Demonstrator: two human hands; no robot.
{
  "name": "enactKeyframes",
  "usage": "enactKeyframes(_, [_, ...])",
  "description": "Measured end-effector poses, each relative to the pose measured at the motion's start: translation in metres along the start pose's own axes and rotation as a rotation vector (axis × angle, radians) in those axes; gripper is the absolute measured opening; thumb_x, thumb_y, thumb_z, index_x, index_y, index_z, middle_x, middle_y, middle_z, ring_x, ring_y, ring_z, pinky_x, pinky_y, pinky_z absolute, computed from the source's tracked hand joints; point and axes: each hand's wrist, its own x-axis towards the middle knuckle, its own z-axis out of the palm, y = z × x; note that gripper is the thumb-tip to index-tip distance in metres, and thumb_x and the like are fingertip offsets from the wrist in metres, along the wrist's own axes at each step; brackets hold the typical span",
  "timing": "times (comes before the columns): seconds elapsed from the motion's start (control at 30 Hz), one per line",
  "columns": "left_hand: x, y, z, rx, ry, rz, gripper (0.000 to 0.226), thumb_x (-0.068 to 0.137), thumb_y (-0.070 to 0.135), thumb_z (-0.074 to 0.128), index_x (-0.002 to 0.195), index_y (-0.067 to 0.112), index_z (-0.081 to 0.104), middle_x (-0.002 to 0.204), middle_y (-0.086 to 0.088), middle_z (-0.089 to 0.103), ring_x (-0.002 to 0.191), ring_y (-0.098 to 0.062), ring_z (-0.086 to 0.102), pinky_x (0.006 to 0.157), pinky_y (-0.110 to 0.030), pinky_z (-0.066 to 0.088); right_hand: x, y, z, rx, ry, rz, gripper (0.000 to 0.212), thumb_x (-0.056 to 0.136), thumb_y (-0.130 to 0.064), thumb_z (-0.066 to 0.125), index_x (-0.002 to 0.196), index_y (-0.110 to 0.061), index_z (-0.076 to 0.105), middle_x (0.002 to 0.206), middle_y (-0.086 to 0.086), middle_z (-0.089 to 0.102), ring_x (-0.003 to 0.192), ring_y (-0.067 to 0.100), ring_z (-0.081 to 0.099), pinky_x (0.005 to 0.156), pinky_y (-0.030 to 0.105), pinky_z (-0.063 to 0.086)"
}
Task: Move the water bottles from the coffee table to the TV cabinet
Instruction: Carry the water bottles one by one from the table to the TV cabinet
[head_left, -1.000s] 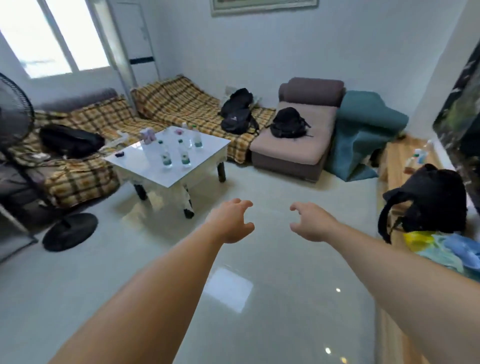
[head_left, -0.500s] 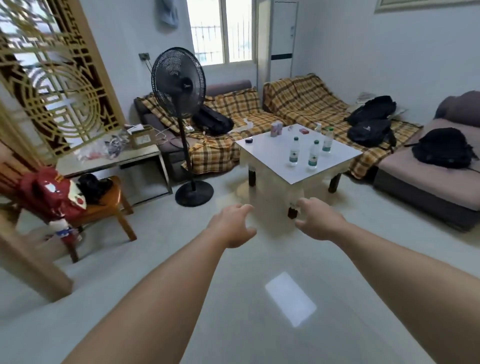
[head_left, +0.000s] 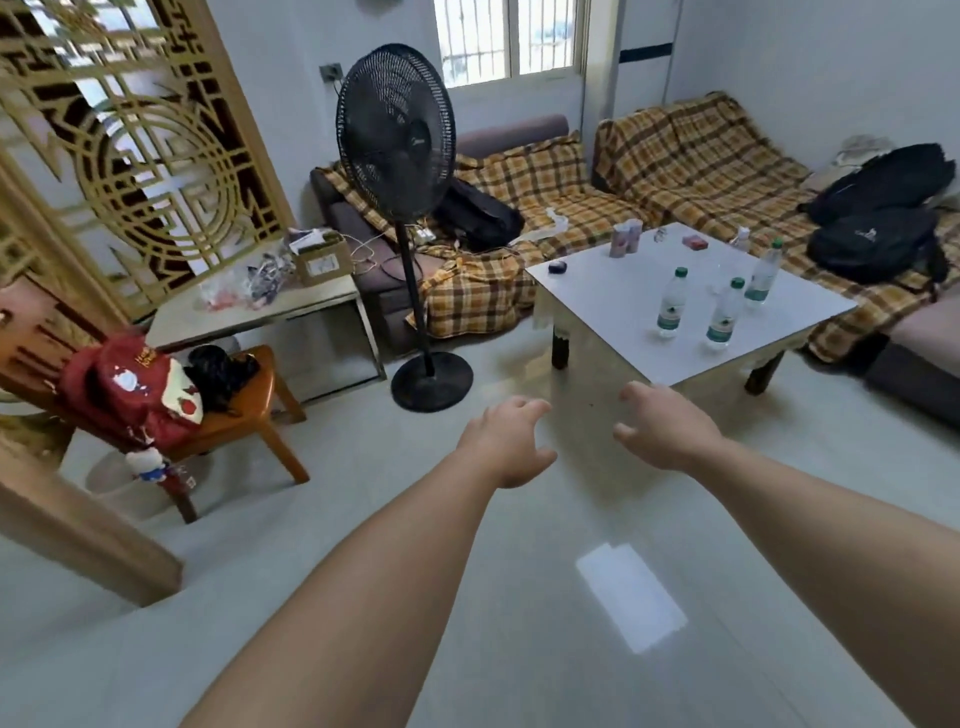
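Observation:
Three clear water bottles with green caps stand on the white coffee table (head_left: 623, 291): one at the left (head_left: 671, 303), one nearer the front (head_left: 723, 314), one behind at the right (head_left: 762, 273). A smaller bottle (head_left: 742, 240) stands near the table's far edge. My left hand (head_left: 506, 441) and my right hand (head_left: 660, 428) are stretched out above the floor, short of the table's near corner, fingers loosely curled and holding nothing. The TV cabinet is out of view.
A black standing fan (head_left: 397, 156) stands left of the table. Plaid-covered sofas (head_left: 675, 166) with black backpacks (head_left: 878, 244) wrap behind it. At left are a wooden chair (head_left: 249, 410) with a red bag and a low side table (head_left: 270, 306). Pink cups (head_left: 623, 240) share the coffee table.
The view has swung left and come closer to the coffee table; the TV cabinet has left the frame and the fan and chair have entered. Both hands stay outstretched and hold nothing.

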Motion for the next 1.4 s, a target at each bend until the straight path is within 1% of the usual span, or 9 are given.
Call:
enactKeyframes(0.2, [0.115,0.022,-0.014,-0.005,0.006,0.054,0.059,0.087,0.043,0.051,0.142,0.032,0.033,0.146,0.002,0.037,0.129,-0.024,0.039,0.097,-0.042,0.039,0.102,0.046,-0.028,0.030,-0.013,0.088,0.048,0.090,-0.038,0.054,0.134,-0.023,0.046,0.131,0.006,0.050,0.112,0.024,0.055,0.082,0.036,0.050])
enactKeyframes(0.43, [0.255,0.034,-0.024,-0.017,-0.035,0.123,0.059,0.087,0.041,0.050,0.142,0.032,0.032,0.147,0.003,0.036,0.130,-0.023,0.037,0.097,-0.045,0.044,0.219,0.084,-0.042,0.022,0.002,0.142,0.048,0.088,-0.038,0.055,0.133,-0.027,0.045,0.134,0.002,0.049,0.116,0.022,0.054,0.085,0.037,0.048])
enactKeyframes(0.57, [0.356,0.036,-0.031,-0.034,-0.031,0.176,0.058,0.087,0.042,0.051,0.142,0.032,0.033,0.147,0.003,0.036,0.130,-0.023,0.037,0.100,-0.043,0.042,0.301,0.107,-0.056,0.015,0.015,0.184,0.050,0.086,-0.036,0.054,0.135,-0.025,0.045,0.136,0.002,0.050,0.115,0.023,0.055,0.087,0.040,0.051])
enactKeyframes(0.8, [0.512,0.046,-0.054,-0.059,-0.119,0.236,0.059,0.087,0.041,0.050,0.142,0.030,0.034,0.146,0.001,0.038,0.130,-0.024,0.038,0.101,-0.044,0.041,0.424,0.140,-0.077,0.007,0.018,0.279,0.041,0.086,-0.035,0.055,0.126,-0.025,0.051,0.125,0.001,0.055,0.093,0.021,0.056,0.071,0.034,0.047])
enactKeyframes(0.93, [0.585,0.064,-0.048,-0.024,-0.147,0.279,0.060,0.086,0.041,0.051,0.142,0.031,0.032,0.146,0.002,0.038,0.130,-0.024,0.039,0.100,-0.043,0.041,0.487,0.174,-0.078,-0.019,-0.005,0.332,0.044,0.087,-0.038,0.054,0.129,-0.027,0.047,0.129,0.002,0.052,0.105,0.024,0.058,0.074,0.036,0.048])
enactKeyframes(1.07, [0.655,0.081,-0.031,-0.001,-0.186,0.277,0.061,0.085,0.041,0.051,0.142,0.031,0.032,0.145,0.000,0.039,0.129,-0.026,0.040,0.102,-0.044,0.040,0.552,0.220,-0.072,-0.030,-0.053,0.335,0.050,0.088,-0.039,0.056,0.134,-0.025,0.045,0.134,0.004,0.049,0.113,0.026,0.056,0.073,0.034,0.043])
enactKeyframes(1.2, [0.734,0.097,-0.016,0.012,-0.194,0.198,0.061,0.086,0.040,0.052,0.143,0.029,0.032,0.146,-0.001,0.039,0.129,-0.026,0.040,0.102,-0.044,0.040,0.631,0.271,-0.063,0.004,-0.095,0.315,0.041,0.085,-0.032,0.055,0.125,-0.022,0.050,0.128,0.006,0.052,0.105,0.027,0.057,0.073,0.034,0.044])
enactKeyframes(1.3, [0.780,0.110,-0.002,0.013,-0.250,0.149,0.061,0.087,0.040,0.052,0.144,0.030,0.031,0.148,-0.001,0.036,0.131,-0.027,0.037,0.104,-0.044,0.038,0.681,0.304,-0.049,0.062,-0.173,0.319,0.040,0.086,-0.031,0.053,0.124,-0.019,0.051,0.128,0.008,0.051,0.106,0.029,0.056,0.081,0.038,0.049])
enactKeyframes(1.4, [0.817,0.115,0.016,-0.051,-0.280,0.085,0.060,0.088,0.040,0.051,0.144,0.030,0.030,0.149,-0.001,0.033,0.132,-0.026,0.037,0.104,-0.044,0.038,0.717,0.326,-0.028,0.093,-0.268,0.301,0.051,0.088,-0.029,0.051,0.137,-0.020,0.044,0.138,0.008,0.043,0.115,0.030,0.054,0.090,0.040,0.048])
